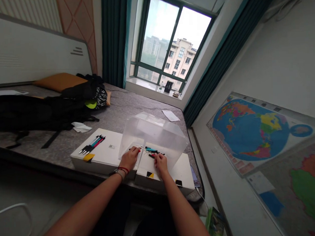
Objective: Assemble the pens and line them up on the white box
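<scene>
Several pens (151, 149), teal and dark, lie between my hands in front of a clear plastic bin (154, 130). My left hand (130, 159), with a red band at the wrist, has its fingers closed near the left ends of these pens; what they hold is too small to make out. My right hand (161, 163) pinches a dark pen, one end of which pokes out left of the fingers. Both hands are over white boxes (146, 170). A row of pens (93, 144) in black, blue and red rests on the left box.
The boxes stand on a grey mattress (130, 100) near its edge. A black backpack (42, 111), a crumpled tissue (81, 127) and a white paper (171, 115) lie on it. A phone (194, 176) with a cable is beside the right box. A wall map (252, 127) hangs right.
</scene>
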`<state>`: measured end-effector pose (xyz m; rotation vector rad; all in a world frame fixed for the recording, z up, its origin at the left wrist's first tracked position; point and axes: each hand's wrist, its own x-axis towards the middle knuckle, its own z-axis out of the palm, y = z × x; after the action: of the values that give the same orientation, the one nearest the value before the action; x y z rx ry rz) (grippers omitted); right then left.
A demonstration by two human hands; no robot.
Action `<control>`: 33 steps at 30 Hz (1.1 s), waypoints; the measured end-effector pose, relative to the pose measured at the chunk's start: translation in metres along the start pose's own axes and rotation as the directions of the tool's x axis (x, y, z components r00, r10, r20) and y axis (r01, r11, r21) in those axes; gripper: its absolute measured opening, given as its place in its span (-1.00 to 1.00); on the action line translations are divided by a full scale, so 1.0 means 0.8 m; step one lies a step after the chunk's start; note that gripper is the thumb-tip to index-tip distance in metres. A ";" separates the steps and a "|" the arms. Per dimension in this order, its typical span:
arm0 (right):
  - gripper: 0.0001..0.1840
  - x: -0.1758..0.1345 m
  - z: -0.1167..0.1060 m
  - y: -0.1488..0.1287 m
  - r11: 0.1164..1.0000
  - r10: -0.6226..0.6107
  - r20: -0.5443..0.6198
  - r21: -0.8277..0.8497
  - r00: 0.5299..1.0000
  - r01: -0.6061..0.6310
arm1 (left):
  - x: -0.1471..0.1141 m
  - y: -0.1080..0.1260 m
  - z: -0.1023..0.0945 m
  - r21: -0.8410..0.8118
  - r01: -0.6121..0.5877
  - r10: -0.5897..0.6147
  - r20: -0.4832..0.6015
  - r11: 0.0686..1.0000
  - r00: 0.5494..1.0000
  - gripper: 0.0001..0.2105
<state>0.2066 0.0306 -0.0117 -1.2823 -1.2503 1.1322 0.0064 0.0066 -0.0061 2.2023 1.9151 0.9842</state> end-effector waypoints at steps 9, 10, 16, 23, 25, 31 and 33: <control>-0.61 0.005 0.008 -0.010 0.938 -0.043 0.031 -0.343 0.999 0.052 | -0.001 -0.004 0.002 -0.010 -0.004 0.004 -0.002 1.000 1.000 -0.70; -0.63 0.008 0.009 -0.015 0.927 -0.017 0.039 -0.375 0.999 0.030 | -0.001 -0.004 0.001 -0.008 -0.005 0.005 -0.003 1.000 1.000 -0.70; -0.89 0.044 0.021 -0.054 0.689 -0.103 0.190 -0.694 0.976 0.208 | 0.000 -0.005 0.002 0.006 -0.013 0.013 -0.018 1.000 1.000 -0.70; -0.80 0.076 0.033 -0.098 0.283 -0.016 0.424 -0.867 0.906 0.411 | 0.000 -0.006 0.003 0.039 -0.006 0.006 0.002 0.999 1.000 -0.71; -0.80 0.081 0.033 -0.106 0.195 0.020 0.464 -0.871 0.886 0.451 | 0.000 -0.007 0.003 0.031 -0.003 0.003 0.006 1.000 1.000 -0.71; -0.79 0.089 0.029 -0.131 0.039 0.153 0.544 -0.837 0.825 0.545 | 0.000 -0.006 -0.001 0.017 -0.013 0.013 0.008 1.000 1.000 -0.72; -0.80 0.090 0.028 -0.139 0.005 0.187 0.575 -0.811 0.796 0.585 | 0.000 -0.005 -0.003 0.016 -0.015 0.015 0.007 1.000 1.000 -0.72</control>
<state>0.1773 0.1021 0.0981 -1.6036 -2.9718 0.0758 0.0019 0.0065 -0.0057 2.2294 1.9129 0.9654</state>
